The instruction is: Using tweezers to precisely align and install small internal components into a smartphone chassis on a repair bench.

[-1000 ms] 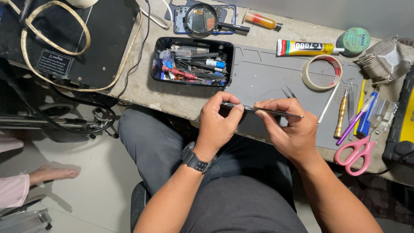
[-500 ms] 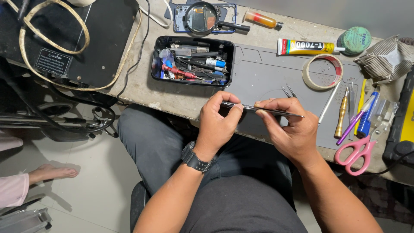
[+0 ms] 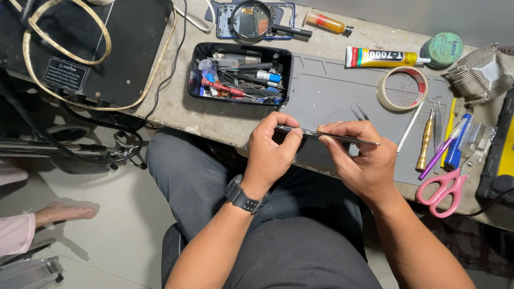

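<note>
Both hands hold one thin dark metal tool, a pair of tweezers (image 3: 342, 138), level above the front edge of the grey work mat (image 3: 332, 91). My left hand (image 3: 270, 152), with a black watch on its wrist, pinches the tool's left end between thumb and fingers. My right hand (image 3: 358, 160) grips its middle, and the pointed tip sticks out to the right. A second pair of tweezers (image 3: 358, 113) lies on the mat just behind my right hand.
A black tray (image 3: 195, 80) of small tools sits behind my left hand. A tape roll (image 3: 383, 93), glue tube (image 3: 381, 56), brass screwdriver (image 3: 424, 140), pens (image 3: 455, 144) and pink scissors (image 3: 441, 190) lie to the right. A magnifier (image 3: 251, 20) rests on a phone. Another person's foot (image 3: 67, 213) is lower left.
</note>
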